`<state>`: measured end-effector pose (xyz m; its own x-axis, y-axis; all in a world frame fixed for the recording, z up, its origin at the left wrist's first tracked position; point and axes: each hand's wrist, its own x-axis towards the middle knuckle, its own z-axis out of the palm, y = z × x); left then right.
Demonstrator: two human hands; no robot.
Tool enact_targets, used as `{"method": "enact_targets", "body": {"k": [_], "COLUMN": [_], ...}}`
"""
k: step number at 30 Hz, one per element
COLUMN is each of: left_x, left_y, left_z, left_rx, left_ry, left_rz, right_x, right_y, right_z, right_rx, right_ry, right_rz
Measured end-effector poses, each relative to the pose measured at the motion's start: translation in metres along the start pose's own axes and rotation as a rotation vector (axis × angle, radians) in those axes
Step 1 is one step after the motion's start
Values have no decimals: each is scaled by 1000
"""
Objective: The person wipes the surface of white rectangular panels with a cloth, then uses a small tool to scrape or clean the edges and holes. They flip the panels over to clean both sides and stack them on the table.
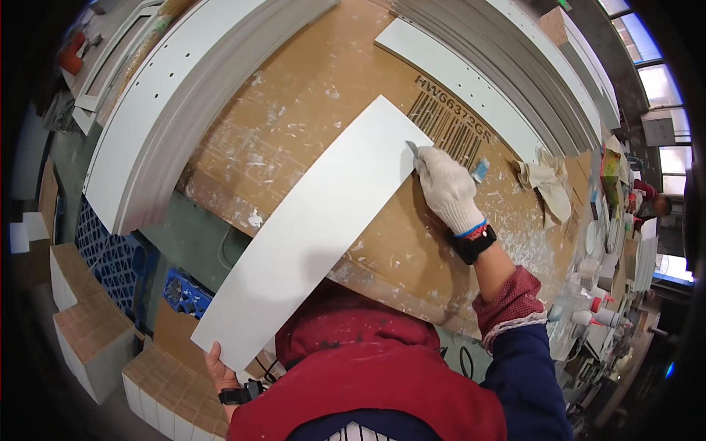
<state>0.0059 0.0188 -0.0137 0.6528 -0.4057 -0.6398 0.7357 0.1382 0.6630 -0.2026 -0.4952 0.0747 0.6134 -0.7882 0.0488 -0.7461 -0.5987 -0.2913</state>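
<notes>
A long white board (pixel 316 209) lies slantwise, its far end on the cardboard-covered table (pixel 294 95) and its near end reaching out past the table's front edge. My left hand (pixel 222 369), bare, grips the near end at its corner, with the thumb on the upper face and the other fingers hidden below. At the far right edge of the board, my right hand (pixel 445 187) in a white knit glove is closed on a small metal scraper blade (pixel 412 148). The blade's tip touches or hovers just over the board's surface; its handle is hidden in the glove.
Stacked white panels (pixel 173 92) stand at left, more (pixel 515 51) at far right. One drilled white strip (pixel 456 81) lies behind my board. A crumpled cloth (pixel 546 184) and blue scrap (pixel 481 170) lie at right, near bottles (pixel 603 314). Boxed stacks (pixel 95 323) sit lower left.
</notes>
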Motion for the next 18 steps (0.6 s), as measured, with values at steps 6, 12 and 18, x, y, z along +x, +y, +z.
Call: {"method": "enact_targets", "body": {"k": [6,12,18], "left_x": [-7,-14,-13], "left_y": [7,6,6], "left_z": [15,15,14], "left_rx": [15,27,31], "left_ry": [-17,16,8], "left_rz": [27,33,26], "right_x": [17,3,6], "right_y": [20,7,3], "right_z": [7,2,-6], "right_rx": [-35,-48,-44], "right_ry": [156,48,-83], "right_rz": [2,9,95]}}
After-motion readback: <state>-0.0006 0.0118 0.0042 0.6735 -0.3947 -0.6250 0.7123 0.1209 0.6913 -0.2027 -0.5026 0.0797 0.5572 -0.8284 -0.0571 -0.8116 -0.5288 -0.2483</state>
